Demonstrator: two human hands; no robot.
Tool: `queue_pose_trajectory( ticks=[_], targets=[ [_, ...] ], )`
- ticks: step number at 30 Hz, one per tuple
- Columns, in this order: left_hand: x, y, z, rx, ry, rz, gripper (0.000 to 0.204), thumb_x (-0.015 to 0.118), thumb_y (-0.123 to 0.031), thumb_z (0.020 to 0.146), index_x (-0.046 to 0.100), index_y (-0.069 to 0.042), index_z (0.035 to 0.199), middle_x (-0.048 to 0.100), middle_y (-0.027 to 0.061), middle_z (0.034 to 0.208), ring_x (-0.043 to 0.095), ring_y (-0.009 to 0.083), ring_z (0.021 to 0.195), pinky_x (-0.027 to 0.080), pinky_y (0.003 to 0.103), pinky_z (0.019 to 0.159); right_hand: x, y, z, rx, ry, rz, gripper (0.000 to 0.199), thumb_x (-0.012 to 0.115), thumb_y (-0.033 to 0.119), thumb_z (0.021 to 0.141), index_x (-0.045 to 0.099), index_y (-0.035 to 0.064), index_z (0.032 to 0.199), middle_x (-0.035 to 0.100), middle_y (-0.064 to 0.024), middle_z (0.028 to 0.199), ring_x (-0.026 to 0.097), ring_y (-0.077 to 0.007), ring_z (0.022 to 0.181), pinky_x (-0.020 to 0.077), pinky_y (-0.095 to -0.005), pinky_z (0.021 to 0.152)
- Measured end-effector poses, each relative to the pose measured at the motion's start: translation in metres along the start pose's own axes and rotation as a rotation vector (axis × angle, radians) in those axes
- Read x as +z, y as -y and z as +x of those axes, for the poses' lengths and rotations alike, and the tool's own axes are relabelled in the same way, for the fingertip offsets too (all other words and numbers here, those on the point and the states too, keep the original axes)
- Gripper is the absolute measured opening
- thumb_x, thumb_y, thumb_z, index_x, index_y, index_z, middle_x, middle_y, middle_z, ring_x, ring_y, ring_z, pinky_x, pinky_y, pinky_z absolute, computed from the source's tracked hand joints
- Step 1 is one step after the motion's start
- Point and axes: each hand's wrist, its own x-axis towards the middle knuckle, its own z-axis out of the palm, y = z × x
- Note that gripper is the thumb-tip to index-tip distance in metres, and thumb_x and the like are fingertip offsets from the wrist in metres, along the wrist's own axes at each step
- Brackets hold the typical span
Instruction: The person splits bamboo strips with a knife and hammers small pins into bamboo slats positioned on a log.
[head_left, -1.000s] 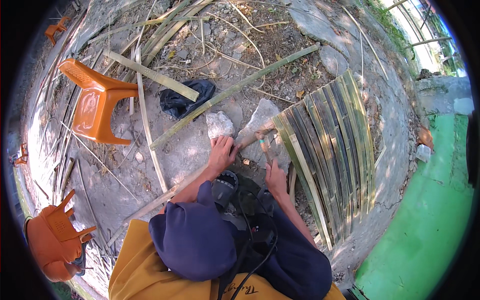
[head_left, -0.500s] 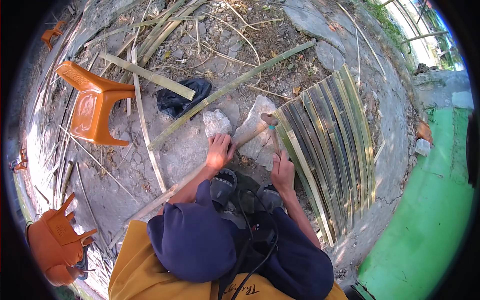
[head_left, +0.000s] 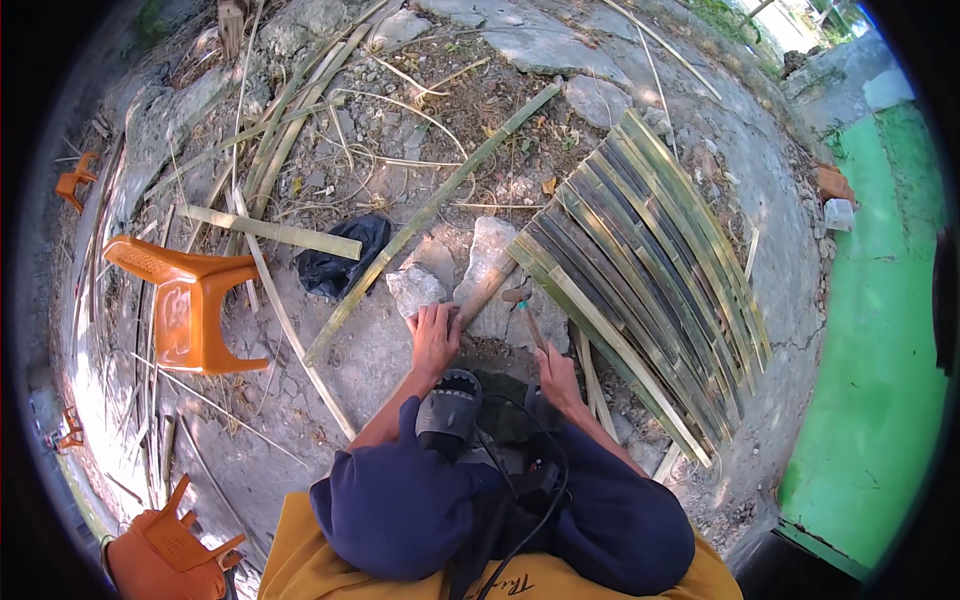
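Note:
My left hand (head_left: 434,338) is closed on a bamboo strip (head_left: 487,297), which lies slanting across a flat pale stone (head_left: 492,245). A second pale stone (head_left: 415,290) sits just beyond those fingers. In my right hand (head_left: 557,375) is a hammer (head_left: 530,318), gripped by its handle, with a bluish-green band below the head. The hammer head is to the right of the bamboo strip, over the stone. Right of the hammer lies a row of split bamboo slats (head_left: 640,280), set side by side like a panel.
A long green bamboo strip (head_left: 430,225) crosses the ground beyond my hands, beside a black plastic bag (head_left: 345,258). Orange plastic chairs (head_left: 190,305) stand at the left, among scattered bamboo. At the right runs a green-painted surface (head_left: 860,330). My sandalled foot (head_left: 450,405) is close below my left hand.
The hammer head has come down and left of where it was, to the right of the bamboo strip. My left hand stays on the strip. The whole view has shifted and turned slightly.

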Motion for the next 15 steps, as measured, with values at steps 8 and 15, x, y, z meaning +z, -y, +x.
queue_pose_trajectory(
  ticks=[8, 15],
  targets=[
    [0.001, -0.026, 0.044, 0.197, 0.152, 0.076, 0.048, 0.070, -0.020, 0.089, 0.063, -0.013, 0.136, 0.058, 0.0096, 0.114, 0.053, 0.0294, 0.111, 0.037, 0.045, 0.097, -0.044, -0.031, -0.035, 0.021, -0.222, 0.087, 0.033, 0.054, 0.029, 0.104, 0.055, -0.0033, 0.098, 0.057, -0.0267, 0.067, 0.061, -0.0485, 0.067, 0.0428, -0.0524, 0.059],
    [0.013, -0.027, 0.060, 0.221, 0.151, 0.002, 0.039, 0.076, -0.014, 0.084, 0.073, -0.014, 0.123, 0.059, 0.0072, 0.109, 0.053, 0.0278, 0.105, 0.041, 0.042, 0.093, -0.058, -0.049, -0.055, 0.030, -0.257, 0.149, 0.029, 0.056, 0.027, 0.103, 0.058, -0.0027, 0.103, 0.057, -0.0233, 0.066, 0.064, -0.0393, 0.061, 0.0445, -0.0461, 0.058]
  ],
)
